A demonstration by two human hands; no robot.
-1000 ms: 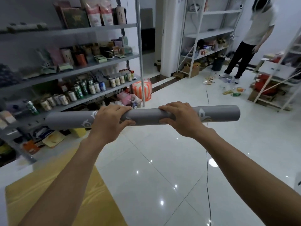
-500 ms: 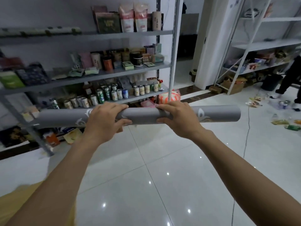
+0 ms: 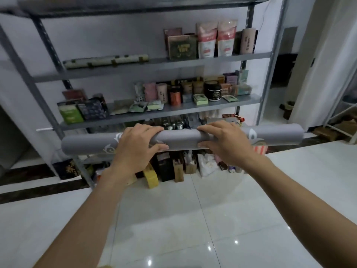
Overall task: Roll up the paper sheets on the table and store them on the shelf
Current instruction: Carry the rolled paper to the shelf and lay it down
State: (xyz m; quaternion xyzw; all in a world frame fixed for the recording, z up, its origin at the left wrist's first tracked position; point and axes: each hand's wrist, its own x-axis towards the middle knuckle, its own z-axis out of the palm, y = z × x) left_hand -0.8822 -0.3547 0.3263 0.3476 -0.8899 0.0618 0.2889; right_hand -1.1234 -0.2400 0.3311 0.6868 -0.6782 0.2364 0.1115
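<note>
Grey paper roll (image 3: 181,139) horizontal, both hands' fingers (image 3: 152,130) curled over top.

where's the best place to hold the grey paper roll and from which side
Around its middle, from the near side, fingers over the top, thumbs beneath, as the left hand and right hand hold the grey roll now. It is a long, thin, level tube, so grips either side of centre should keep it balanced.
</note>
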